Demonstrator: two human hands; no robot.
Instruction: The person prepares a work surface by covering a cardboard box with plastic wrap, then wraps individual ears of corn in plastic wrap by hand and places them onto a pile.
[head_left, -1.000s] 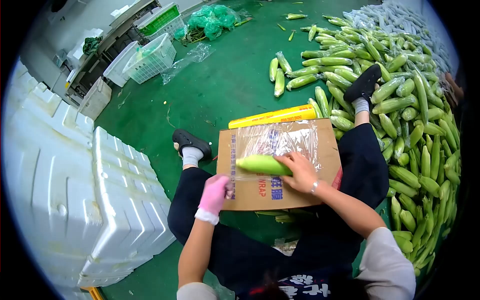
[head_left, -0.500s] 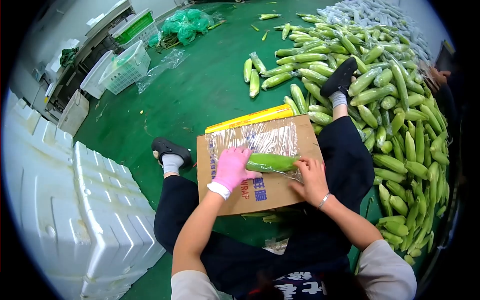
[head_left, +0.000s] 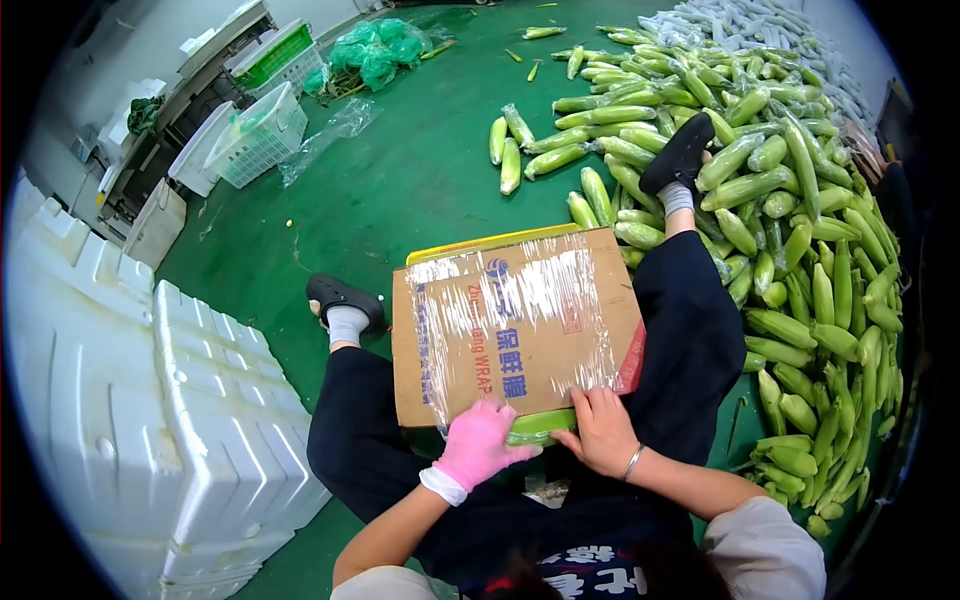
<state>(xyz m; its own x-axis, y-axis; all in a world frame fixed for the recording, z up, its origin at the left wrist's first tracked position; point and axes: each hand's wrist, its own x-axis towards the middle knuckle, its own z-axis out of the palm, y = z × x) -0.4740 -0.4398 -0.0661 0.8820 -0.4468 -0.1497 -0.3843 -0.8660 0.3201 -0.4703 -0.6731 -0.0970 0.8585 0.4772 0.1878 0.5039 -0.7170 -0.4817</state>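
Note:
A green corn cob [head_left: 541, 426] lies at the near edge of a cardboard box [head_left: 460, 350] between my legs. My left hand [head_left: 478, 442], in a pink glove, is closed on the cob's left end. Bare, with a bracelet at the wrist, my right hand [head_left: 602, 432] grips the other end. Clear plastic film [head_left: 545, 285] stretches over the box top down toward the cob. Behind the box's far edge shows part of a yellow film carton [head_left: 490, 243].
A large pile of corn cobs [head_left: 790, 260] spreads on the right. White foam boxes [head_left: 225, 420] stand on the left. Beyond are a white basket [head_left: 260, 140] and green netting [head_left: 370, 52]. Part of another person [head_left: 893, 190] shows at the far right.
Both hands have moved toward my body with the cob, from the middle of the box to its near edge. More film now covers the box top.

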